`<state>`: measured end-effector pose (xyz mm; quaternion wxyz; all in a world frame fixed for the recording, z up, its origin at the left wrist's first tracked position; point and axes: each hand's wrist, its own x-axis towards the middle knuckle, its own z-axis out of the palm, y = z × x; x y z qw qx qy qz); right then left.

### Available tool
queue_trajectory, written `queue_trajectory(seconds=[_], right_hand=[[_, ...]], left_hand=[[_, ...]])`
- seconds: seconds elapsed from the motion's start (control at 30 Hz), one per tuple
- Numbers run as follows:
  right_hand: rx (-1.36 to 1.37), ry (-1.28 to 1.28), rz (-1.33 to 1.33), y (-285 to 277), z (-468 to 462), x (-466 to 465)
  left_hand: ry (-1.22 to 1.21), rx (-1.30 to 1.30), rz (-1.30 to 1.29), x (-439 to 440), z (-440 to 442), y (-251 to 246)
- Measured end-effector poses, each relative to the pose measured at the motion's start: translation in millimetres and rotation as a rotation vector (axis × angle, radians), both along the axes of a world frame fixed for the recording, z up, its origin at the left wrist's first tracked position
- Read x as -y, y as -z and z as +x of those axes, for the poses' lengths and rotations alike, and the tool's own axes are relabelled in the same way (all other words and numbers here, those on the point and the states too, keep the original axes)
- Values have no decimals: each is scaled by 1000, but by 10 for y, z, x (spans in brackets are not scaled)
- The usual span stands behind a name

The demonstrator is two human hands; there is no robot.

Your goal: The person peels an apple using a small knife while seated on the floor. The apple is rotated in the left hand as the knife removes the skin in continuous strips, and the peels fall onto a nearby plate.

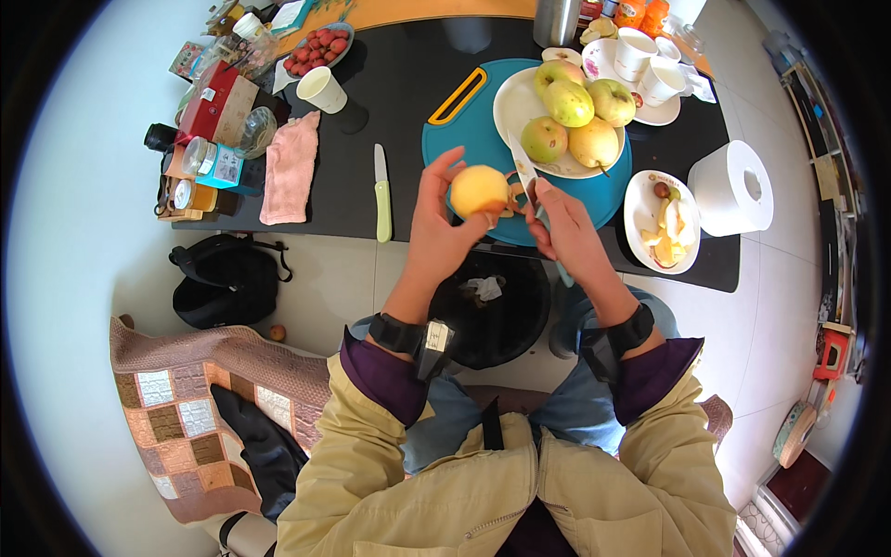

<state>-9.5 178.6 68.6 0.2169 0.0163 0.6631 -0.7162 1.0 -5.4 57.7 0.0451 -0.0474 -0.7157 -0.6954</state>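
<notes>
Between the fingers and thumb of my left hand (445,219) is a peeled, pale yellow fruit (479,191), held above the near side of a blue cutting board (445,143). A paring knife (522,161) is gripped in my right hand (567,223), its blade pointing up and away beside the fruit. Bits of peel (516,198) show between fruit and blade; whether they are still attached I cannot tell. Just beyond the knife, a white oval plate (513,104) on the board carries several apples (569,103) and a pear (594,143).
Left of the board lies a green-handled knife (383,202), then a pink towel (291,170) and a paper cup (321,89). To the right are a dish of cut fruit (661,223) and a toilet paper roll (732,188). A black bin (487,327) stands below the table edge.
</notes>
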Motion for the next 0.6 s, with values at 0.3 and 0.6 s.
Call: queue_trajectory(seconds=[0.3,0.6], right_hand=[[-359,-263,569,-9,184,-157],[-450,-584,594,157,752,-133]], left_hand=[[369,-96,-798,232,403,-352],[627,90,-837,460,1253,-240]])
